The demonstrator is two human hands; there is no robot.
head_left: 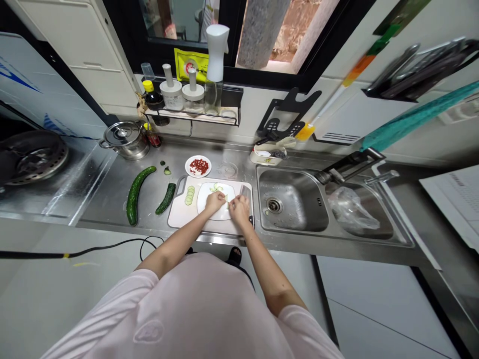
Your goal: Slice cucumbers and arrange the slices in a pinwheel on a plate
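A white squarish plate (pixel 202 198) rests on the pale cutting board (pixel 180 215). Over it, my left hand (pixel 215 202) and my right hand (pixel 239 207) come close together with fingers pinched. A thin pale-green cucumber slice (pixel 226 198) shows between their fingertips, and both hands seem to grip it. A few more cucumber slices (pixel 216 187) lie at the plate's far side. Left of the plate, a row of overlapping cucumber slices (pixel 189 195) lies on the board. A knife (pixel 245 191) lies along the board's right edge, partly covered by my right hand.
Left of the board are a cut cucumber piece (pixel 165 198), a whole cucumber (pixel 137 194) and cucumber scraps (pixel 166 170). Behind stands a small dish of chopped red pieces (pixel 198 166). A steel pot (pixel 127 139) is at back left; the sink (pixel 295 199) is on the right.
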